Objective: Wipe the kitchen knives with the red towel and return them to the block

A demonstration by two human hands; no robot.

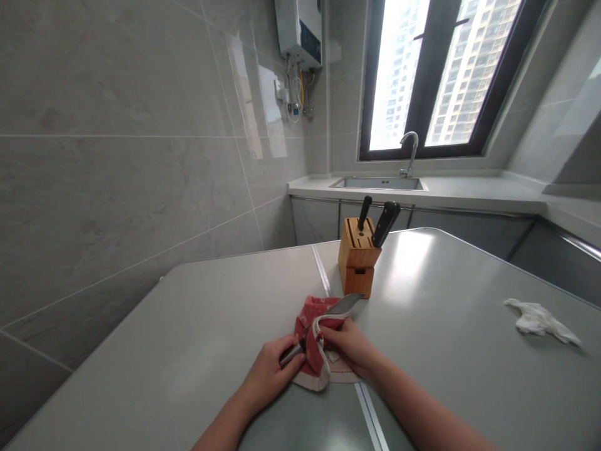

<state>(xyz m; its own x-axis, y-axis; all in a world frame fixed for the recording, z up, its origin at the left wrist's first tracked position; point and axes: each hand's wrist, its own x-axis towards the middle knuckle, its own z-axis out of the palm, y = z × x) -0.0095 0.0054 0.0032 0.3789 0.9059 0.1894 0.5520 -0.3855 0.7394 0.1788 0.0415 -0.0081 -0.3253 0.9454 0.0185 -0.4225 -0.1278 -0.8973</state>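
Note:
My left hand is closed round the handle of a kitchen knife, whose blade points away to the upper right. A red cloth with a pale border is folded about the middle of the knife, hiding part of the blade. My right hand pinches the cloth against the blade, fingers partly covered by its folds. Just beyond the blade tip stands a wooden knife block, with two black-handled knives in its slots.
The grey table has a pale seam strip running through it. A crumpled white cloth lies at the right. Behind the table, a counter holds a sink and a faucet under a window. A tiled wall borders the left.

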